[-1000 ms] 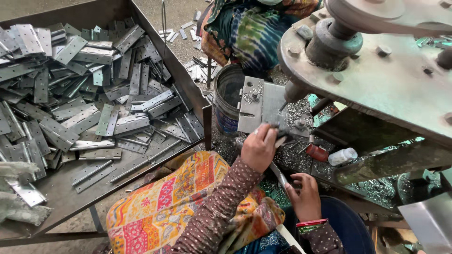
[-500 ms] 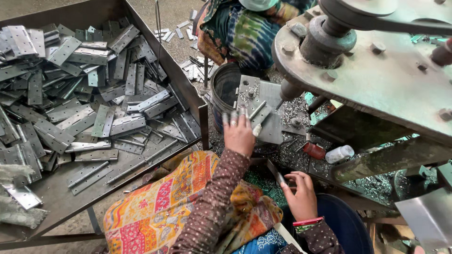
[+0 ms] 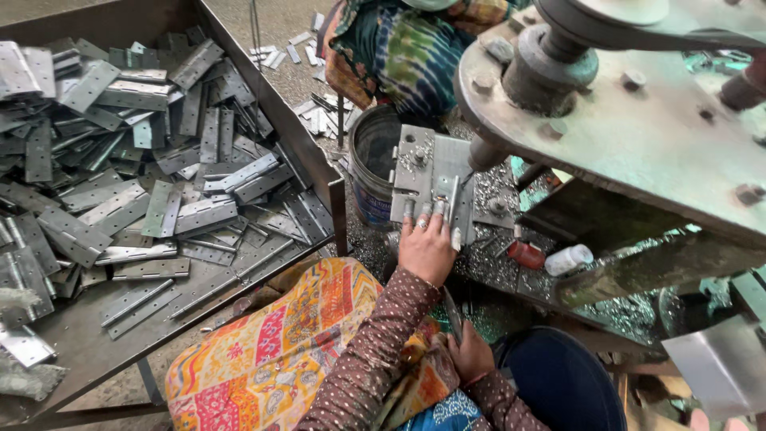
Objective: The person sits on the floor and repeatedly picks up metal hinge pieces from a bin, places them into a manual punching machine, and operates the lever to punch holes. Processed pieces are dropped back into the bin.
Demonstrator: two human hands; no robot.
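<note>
— Head view: what did the hands do?
— Left hand (image 3: 427,243) lay flat, fingers spread, pressing a hinge (image 3: 447,195) onto the jig plate (image 3: 423,164) under the press (image 3: 638,120). Right hand (image 3: 471,355) gripped a thin rod (image 3: 452,307) low by the lap.
— Around them?
— A bucket (image 3: 371,164) stood beside the plate; a tray (image 3: 263,96) of hinges lay left.

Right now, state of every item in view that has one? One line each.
Left hand: fingers spread flat on the jig plate, pressing a metal strip.
Right hand: closed around a thin metal piece, low by the lap.
Bucket: upright, open, inside dark.
Hinge plates: loose heap in the tray.
Small bottle: lying on its side.
</note>
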